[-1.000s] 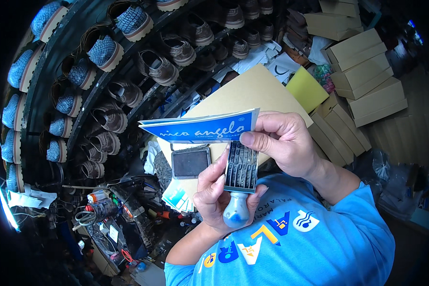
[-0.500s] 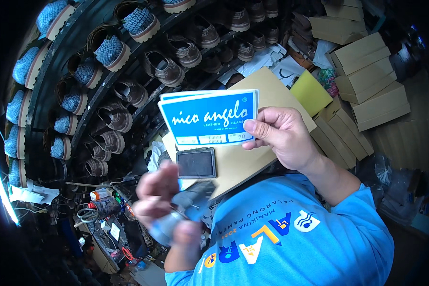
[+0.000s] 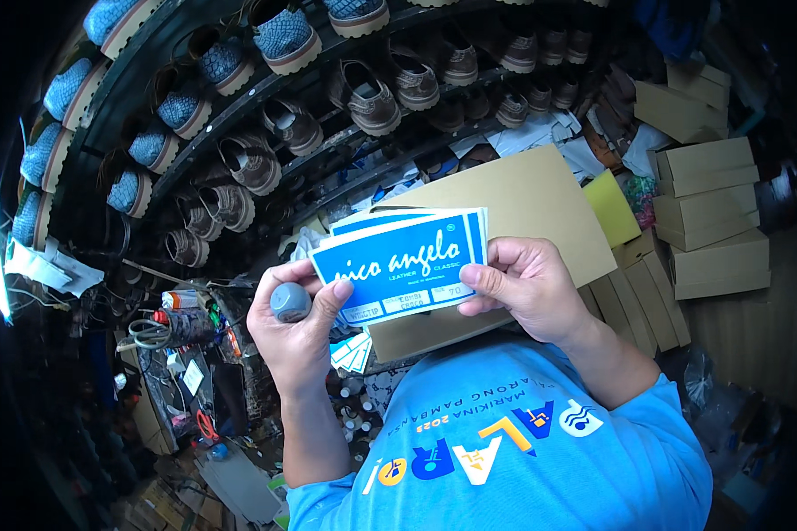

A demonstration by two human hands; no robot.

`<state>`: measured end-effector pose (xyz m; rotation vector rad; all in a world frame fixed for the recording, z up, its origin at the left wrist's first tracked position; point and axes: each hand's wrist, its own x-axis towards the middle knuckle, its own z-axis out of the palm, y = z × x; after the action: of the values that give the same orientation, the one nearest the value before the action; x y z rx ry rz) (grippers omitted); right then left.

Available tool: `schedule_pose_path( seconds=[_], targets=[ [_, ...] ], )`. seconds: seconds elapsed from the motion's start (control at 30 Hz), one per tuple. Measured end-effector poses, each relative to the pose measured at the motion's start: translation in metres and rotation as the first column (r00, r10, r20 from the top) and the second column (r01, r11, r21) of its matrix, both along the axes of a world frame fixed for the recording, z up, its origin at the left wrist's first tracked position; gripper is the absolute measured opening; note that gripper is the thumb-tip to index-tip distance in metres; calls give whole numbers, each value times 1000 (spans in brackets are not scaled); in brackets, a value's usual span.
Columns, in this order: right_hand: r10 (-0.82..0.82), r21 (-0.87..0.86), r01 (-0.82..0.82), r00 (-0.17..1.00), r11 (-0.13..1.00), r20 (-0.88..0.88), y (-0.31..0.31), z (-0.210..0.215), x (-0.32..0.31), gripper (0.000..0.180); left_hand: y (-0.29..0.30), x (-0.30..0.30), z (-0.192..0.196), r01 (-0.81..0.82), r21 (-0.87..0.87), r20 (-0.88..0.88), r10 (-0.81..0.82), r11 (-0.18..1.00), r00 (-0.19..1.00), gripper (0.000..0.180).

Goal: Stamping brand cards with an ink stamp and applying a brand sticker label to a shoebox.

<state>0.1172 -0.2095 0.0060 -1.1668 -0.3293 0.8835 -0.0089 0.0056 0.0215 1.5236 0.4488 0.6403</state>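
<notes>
I see bright blue long-sleeved cotton shirt [image 3: 540,425] | multicoloured printed letters and emblems on chest | both forearms bare, sleeves pushed up

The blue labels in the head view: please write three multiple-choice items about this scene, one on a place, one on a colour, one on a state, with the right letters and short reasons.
1. Where are the blue labels?
A. Lying on the shelves
B. Held between both hands, in front of a tan cardboard sheet
C. Inside a closed box

2. What colour is the knob of the stamp in the left hand?
A. Grey-blue
B. Red
C. Yellow

3. How does the right hand stand?
A. Open and empty
B. Thumb pinching the right edge of the labels
C. Resting on a shoe

Answers: 1 B, both hands touch the labels, and the tan cardboard sheet lies behind; 2 A, the round knob looks grey-blue; 3 B, the thumb lies on the front of the labels.
</notes>
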Motion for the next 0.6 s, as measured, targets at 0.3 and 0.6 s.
schedule_pose_path(
  seconds=[0.3, 0.6],
  targets=[
    [-53, -41, 51, 998, 998, -41, 5, -12, 2, 19, 28, -45, -28, -371, 88, -101, 378, 925, 920, 24],
    [-326, -23, 339, 920, 940, 216, -23, -20, 27, 20, 38, -105, -139, -432, 197, -560, 463, 880, 687, 29]
  ],
)
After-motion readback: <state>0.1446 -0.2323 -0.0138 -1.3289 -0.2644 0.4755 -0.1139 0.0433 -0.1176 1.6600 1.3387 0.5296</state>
